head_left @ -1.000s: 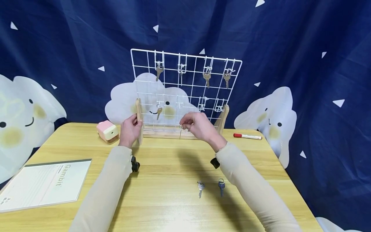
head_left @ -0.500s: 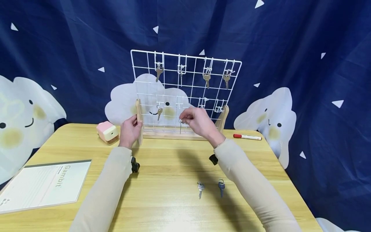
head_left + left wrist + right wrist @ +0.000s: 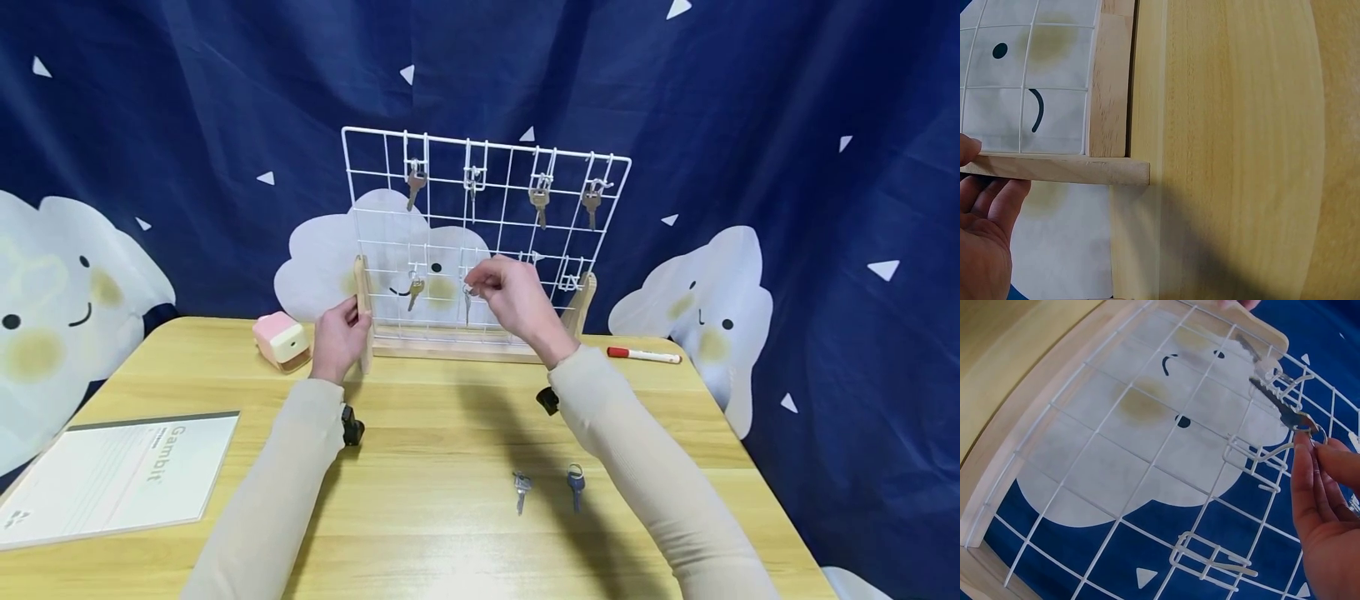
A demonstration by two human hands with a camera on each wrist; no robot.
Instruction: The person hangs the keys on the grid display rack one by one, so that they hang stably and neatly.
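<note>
My right hand pinches a silver key by its ring, the blade pointing away from the fingers. In the right wrist view the fingertips are close to a white wire hook on the grid. My left hand grips the wooden side post of the stand, thumb on one side, fingers on the other. The white wire grid leans back in this stand. Several keys hang along its top row, among them a brass key. Another key hangs at the lower left.
On the table lie a silver key and a dark blue key with a ring. A pink pencil sharpener and a notebook are at the left. A red-capped marker lies at the right, and a blue curtain hangs behind.
My right hand has risen with the key, from near the stand's base bar to the level of the grid's lower hooks. My left hand stays on the post.
</note>
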